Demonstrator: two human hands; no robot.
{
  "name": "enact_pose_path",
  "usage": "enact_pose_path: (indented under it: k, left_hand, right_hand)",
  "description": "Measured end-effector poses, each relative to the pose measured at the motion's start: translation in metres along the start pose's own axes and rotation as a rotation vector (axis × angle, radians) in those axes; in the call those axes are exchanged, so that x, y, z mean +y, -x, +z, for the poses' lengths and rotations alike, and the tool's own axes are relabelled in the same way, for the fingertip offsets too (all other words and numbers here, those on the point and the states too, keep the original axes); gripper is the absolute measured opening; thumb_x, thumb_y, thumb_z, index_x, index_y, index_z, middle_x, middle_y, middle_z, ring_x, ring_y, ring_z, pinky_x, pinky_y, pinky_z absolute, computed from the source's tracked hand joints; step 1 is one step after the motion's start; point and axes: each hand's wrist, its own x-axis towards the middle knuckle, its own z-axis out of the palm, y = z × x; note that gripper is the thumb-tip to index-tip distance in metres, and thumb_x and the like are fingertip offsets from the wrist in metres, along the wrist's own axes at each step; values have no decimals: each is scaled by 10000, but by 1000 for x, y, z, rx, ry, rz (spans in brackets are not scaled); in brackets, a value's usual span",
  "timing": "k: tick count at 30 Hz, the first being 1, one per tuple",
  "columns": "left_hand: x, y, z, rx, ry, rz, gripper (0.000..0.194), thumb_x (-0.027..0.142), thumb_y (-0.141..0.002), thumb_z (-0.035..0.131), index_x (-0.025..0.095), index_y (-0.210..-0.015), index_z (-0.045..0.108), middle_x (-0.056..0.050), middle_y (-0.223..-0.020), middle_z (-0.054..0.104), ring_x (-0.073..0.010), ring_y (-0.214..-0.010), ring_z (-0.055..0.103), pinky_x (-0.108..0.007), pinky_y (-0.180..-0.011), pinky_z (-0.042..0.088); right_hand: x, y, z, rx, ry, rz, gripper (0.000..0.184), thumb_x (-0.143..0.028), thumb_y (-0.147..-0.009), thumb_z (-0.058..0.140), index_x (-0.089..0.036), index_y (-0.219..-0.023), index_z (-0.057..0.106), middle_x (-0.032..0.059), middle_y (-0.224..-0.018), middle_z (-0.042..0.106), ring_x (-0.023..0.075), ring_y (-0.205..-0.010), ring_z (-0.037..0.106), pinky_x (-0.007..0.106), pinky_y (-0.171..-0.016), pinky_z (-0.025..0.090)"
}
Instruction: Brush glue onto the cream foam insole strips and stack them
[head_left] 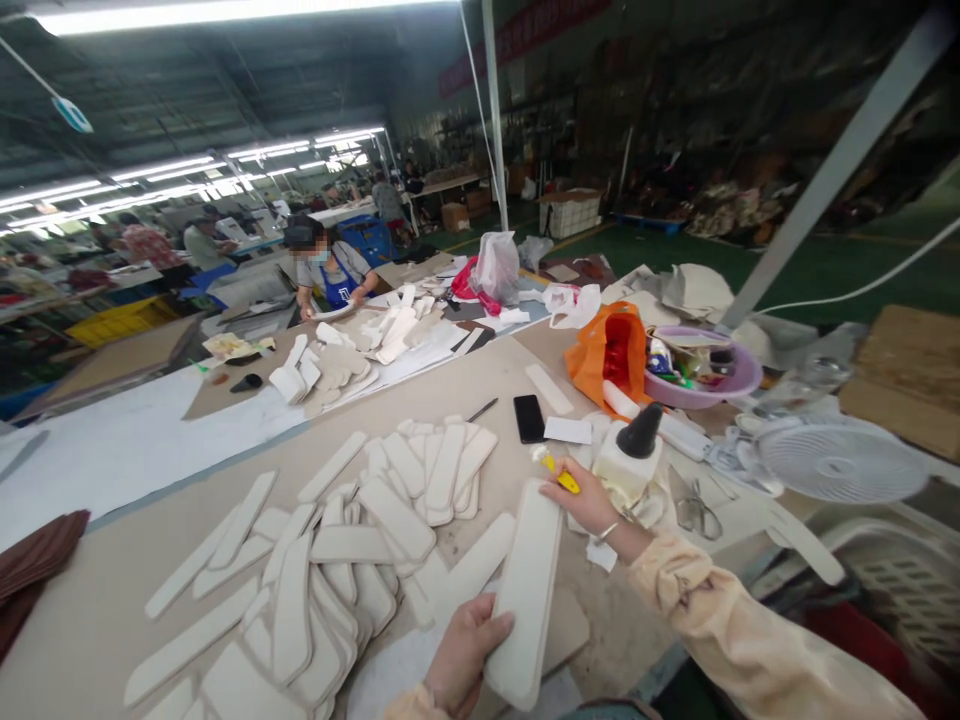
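Head view: at the near edge of the worktable, the left hand is clamped on the near end of a long white panel, thumb on its upper face; the panel is tilted, its far end pointing away from the person. The right hand, at that far end, is closed around a yellow-handled tool with a pale tip; whether its fingers also touch the panel cannot be told. Work on this single panel is judged to be under way. Left of it, toward the middle of the worktable, a loose pile of panels lies overlapped; no visible mark separates finished pieces from unfinished ones, so the completed share cannot be determined. Toward the right edge are scissors and a white container with a dark conical top. Beyond the pile lie a phone, with a white card just beside it, and a thin dark pen. Farther right, an orange bag adjoins a purple basin. Past the far edge, a co-worker handles a pale piece near a second heap.
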Motion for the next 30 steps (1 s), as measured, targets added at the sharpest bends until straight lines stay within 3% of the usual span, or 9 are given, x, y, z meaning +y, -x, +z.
enact_pose_path:
  k: [8, 16, 19, 24, 27, 30]
  left_hand:
    - [-4, -33, -31, -67, 45, -50, 399, 380, -552, 745, 88, -817, 680, -111, -718, 678, -205, -626, 608, -297, -616, 433]
    - [2, -52, -55, -2, 111, -22, 380, 337, -536, 764, 113, -820, 648, -91, -726, 677, -178, -614, 600, -268, -594, 419]
    - [27, -59, -64, 20, 115, 18, 342, 301, -571, 740, 119, -846, 650, -86, -737, 681, -177, -616, 607, -272, -602, 425]
    - [103, -93, -84, 43, 29, 75, 423, 271, -558, 740, 104, -933, 640, -88, -751, 684, -181, -619, 616, -283, -607, 440]
    - [150, -120, -95, 110, -28, 174, 451, 260, -556, 733, 90, -959, 624, -82, -743, 684, -173, -618, 612, -262, -571, 437]
    - [180, -144, -105, 108, -101, 254, 460, 295, -608, 694, 88, -1008, 597, -96, -811, 685, -190, -679, 625, -268, -583, 452]
  right_hand:
    - [24, -23, 22, -56, -16, 46, 297, -399, -693, 643, -230, -784, 417, -36, -720, 577, 171, -684, 563, 295, -640, 450]
    - [31, -48, 42, -81, -15, 81, 321, -442, -686, 644, -233, -769, 415, -10, -752, 633, 201, -712, 610, 347, -678, 482]
    - [29, -58, 45, -81, 38, 59, 301, -450, -714, 619, -242, -786, 413, 29, -878, 666, 237, -830, 628, 410, -772, 474]
    - [22, -62, 39, -7, 142, 1, 282, -460, -751, 577, -257, -801, 388, 72, -1009, 660, 266, -957, 607, 444, -824, 460]
    - [26, -50, 28, -6, 201, -12, 241, -443, -785, 534, -260, -799, 379, 78, -1031, 656, 260, -944, 615, 427, -805, 476]
    - [35, -27, 13, -46, 258, 9, 192, -413, -820, 491, -266, -795, 370, 68, -1045, 652, 247, -970, 609, 401, -793, 489]
